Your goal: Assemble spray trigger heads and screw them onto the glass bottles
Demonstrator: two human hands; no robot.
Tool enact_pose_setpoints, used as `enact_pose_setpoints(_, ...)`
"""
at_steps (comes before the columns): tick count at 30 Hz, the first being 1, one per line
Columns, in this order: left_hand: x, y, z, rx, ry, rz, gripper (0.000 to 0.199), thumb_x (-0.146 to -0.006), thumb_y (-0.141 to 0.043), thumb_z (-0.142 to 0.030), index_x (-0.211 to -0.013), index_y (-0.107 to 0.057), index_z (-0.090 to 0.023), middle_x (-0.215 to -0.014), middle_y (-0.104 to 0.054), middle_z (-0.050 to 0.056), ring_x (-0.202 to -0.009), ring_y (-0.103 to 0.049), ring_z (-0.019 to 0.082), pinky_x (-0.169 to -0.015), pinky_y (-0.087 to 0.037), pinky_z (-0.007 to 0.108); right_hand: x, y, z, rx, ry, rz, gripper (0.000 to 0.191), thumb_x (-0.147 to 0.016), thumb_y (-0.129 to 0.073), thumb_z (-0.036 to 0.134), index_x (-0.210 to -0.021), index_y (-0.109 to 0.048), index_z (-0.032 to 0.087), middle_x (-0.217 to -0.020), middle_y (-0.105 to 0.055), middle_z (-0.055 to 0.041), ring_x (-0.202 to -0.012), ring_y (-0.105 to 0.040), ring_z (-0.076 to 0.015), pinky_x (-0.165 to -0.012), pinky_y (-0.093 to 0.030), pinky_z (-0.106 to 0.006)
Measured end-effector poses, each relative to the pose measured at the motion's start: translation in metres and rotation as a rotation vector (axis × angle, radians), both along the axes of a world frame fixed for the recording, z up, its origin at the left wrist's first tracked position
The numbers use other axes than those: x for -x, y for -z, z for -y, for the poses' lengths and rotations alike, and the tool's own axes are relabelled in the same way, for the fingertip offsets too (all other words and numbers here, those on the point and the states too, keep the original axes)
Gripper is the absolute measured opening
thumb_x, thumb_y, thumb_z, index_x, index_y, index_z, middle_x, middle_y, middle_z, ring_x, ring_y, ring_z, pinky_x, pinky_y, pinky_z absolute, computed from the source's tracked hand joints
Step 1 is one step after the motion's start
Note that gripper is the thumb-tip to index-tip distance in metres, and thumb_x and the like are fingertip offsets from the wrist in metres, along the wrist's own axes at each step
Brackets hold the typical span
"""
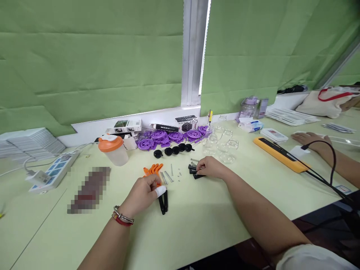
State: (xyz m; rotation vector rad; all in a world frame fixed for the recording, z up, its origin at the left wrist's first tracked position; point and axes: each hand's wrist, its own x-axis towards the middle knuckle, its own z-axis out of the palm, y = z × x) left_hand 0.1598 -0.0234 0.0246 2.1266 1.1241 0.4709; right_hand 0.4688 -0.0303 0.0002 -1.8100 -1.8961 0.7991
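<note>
My left hand point(144, 193), its thumb wrapped in white tape, is closed just above two long black bars point(163, 204) lying side by side on the table. What its fingertips grip is hidden; curved orange handles point(153, 168) fan out right behind them. My right hand point(210, 167) pinches one of several short black cylinders point(192, 169) grouped on the tabletop. Small springs point(194, 162) lie behind those cylinders. Between my hands are long silver bolts point(168, 176) and tiny nuts point(179, 174).
Purple wheel-shaped parts point(168, 138), black round knobs point(176, 150) and clear glass pieces point(223, 140) line the back. An orange-lidded cup point(114, 149) and power strip point(54, 172) stand left. Rightward are an orange-yellow device point(281, 154) with cables and another person's hand point(311, 139).
</note>
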Motion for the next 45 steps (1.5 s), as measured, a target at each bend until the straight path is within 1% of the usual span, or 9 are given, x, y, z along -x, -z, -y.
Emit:
enact_pose_setpoints(10, -0.003, 0.003, 0.000, 0.002, 0.004, 0.013, 0.020, -0.079, -0.056, -0.038, -0.073, -0.051, -0.020, -0.058, -0.042, -0.004, -0.053, -0.037, 0.011, -0.052, -0.031, 0.024, -0.008, -0.016, 0.009, 0.110, -0.185, 0.028, 0.021, -0.065, -0.067, 0.037, -0.075, -0.071, 0.019, -0.059, -0.052, 0.0029, -0.054, -0.042, -0.0098, -0.050, -0.029, -0.022)
enact_pose_setpoints(14, -0.006, 0.001, 0.003, -0.005, 0.000, 0.034, 0.020, -0.079, -0.057, -0.037, -0.072, -0.051, -0.019, -0.057, -0.040, -0.004, -0.052, -0.035, 0.011, -0.051, -0.031, 0.024, -0.018, -0.014, 0.010, 0.201, -0.282, 0.103, 0.029, -0.054, -0.075, 0.028, -0.082, -0.071, 0.021, -0.061, -0.049, 0.0043, -0.055, -0.044, -0.0100, -0.050, -0.030, -0.022)
enact_pose_setpoints(19, -0.010, 0.004, 0.007, -0.034, 0.015, 0.071, 0.017, -0.080, -0.056, -0.035, -0.078, -0.055, -0.019, -0.057, -0.041, -0.005, -0.052, -0.038, 0.010, -0.053, -0.034, 0.024, -0.012, -0.012, 0.011, 0.177, -0.310, 0.172, 0.016, -0.059, -0.071, 0.020, -0.075, -0.070, 0.019, -0.063, -0.055, 0.0024, -0.056, -0.047, -0.0110, -0.050, -0.032, -0.022)
enact_pose_setpoints(26, -0.028, 0.014, 0.026, -0.067, 0.135, 0.167, 0.041, -0.082, -0.056, -0.030, -0.122, -0.052, -0.020, -0.081, -0.056, 0.002, -0.058, -0.045, 0.010, -0.058, -0.041, 0.024, 0.022, -0.011, 0.018, 0.263, -0.558, -0.242, 0.023, -0.074, -0.063, 0.026, -0.093, -0.065, 0.013, -0.072, -0.059, 0.0006, -0.062, -0.051, -0.0098, -0.058, -0.040, -0.020)
enact_pose_setpoints(32, -0.046, 0.012, 0.042, -0.015, 0.220, 0.268, 0.018, -0.085, -0.051, -0.025, -0.098, -0.061, -0.019, -0.080, -0.061, 0.003, -0.072, -0.054, 0.014, -0.066, -0.043, 0.024, 0.055, 0.003, 0.027, 0.241, -0.688, -0.506, 0.021, -0.078, -0.061, 0.029, -0.092, -0.062, 0.013, -0.076, -0.063, -0.0007, -0.066, -0.055, -0.0097, -0.061, -0.042, -0.020)
enact_pose_setpoints(36, -0.047, 0.015, 0.043, 0.025, 0.114, 0.255, 0.012, -0.083, -0.053, -0.026, -0.088, -0.060, -0.017, -0.070, -0.057, 0.000, -0.063, -0.049, 0.012, -0.059, -0.040, 0.022, 0.046, 0.003, 0.020, 0.094, -0.556, -0.417, 0.020, -0.078, -0.062, 0.028, -0.092, -0.065, 0.015, -0.080, -0.066, -0.0023, -0.073, -0.060, -0.0128, -0.067, -0.044, -0.022)
enact_pose_setpoints(40, -0.045, 0.018, 0.042, 0.053, 0.100, 0.212, 0.014, -0.084, -0.052, -0.030, -0.085, -0.058, -0.017, -0.068, -0.055, 0.000, -0.060, -0.046, 0.011, -0.056, -0.038, 0.022, 0.015, 0.004, 0.003, -0.244, -0.050, -0.120, 0.017, -0.081, -0.054, 0.024, -0.085, -0.069, 0.018, -0.091, -0.066, -0.0053, -0.080, -0.059, -0.0157, -0.073, -0.044, -0.026)
enact_pose_setpoints(42, -0.045, 0.018, 0.042, 0.052, 0.112, 0.195, 0.015, -0.084, -0.051, -0.030, -0.085, -0.058, -0.017, -0.068, -0.055, 0.000, -0.060, -0.046, 0.011, -0.055, -0.037, 0.022, 0.003, 0.008, -0.004, -0.237, 0.085, 0.027, 0.016, -0.078, -0.056, 0.025, -0.083, -0.071, 0.018, -0.090, -0.066, -0.0059, -0.075, -0.059, -0.0161, -0.068, -0.043, -0.026)
enact_pose_setpoints(45, -0.045, 0.019, 0.042, 0.040, 0.127, 0.175, 0.015, -0.083, -0.051, -0.031, -0.085, -0.057, -0.017, -0.067, -0.053, 0.000, -0.058, -0.045, 0.011, -0.054, -0.037, 0.022, -0.003, 0.015, -0.008, -0.160, 0.084, 0.109, 0.016, -0.076, -0.059, 0.025, -0.081, -0.072, 0.019, -0.087, -0.067, -0.0052, -0.071, -0.058, -0.0159, -0.063, -0.042, -0.025)
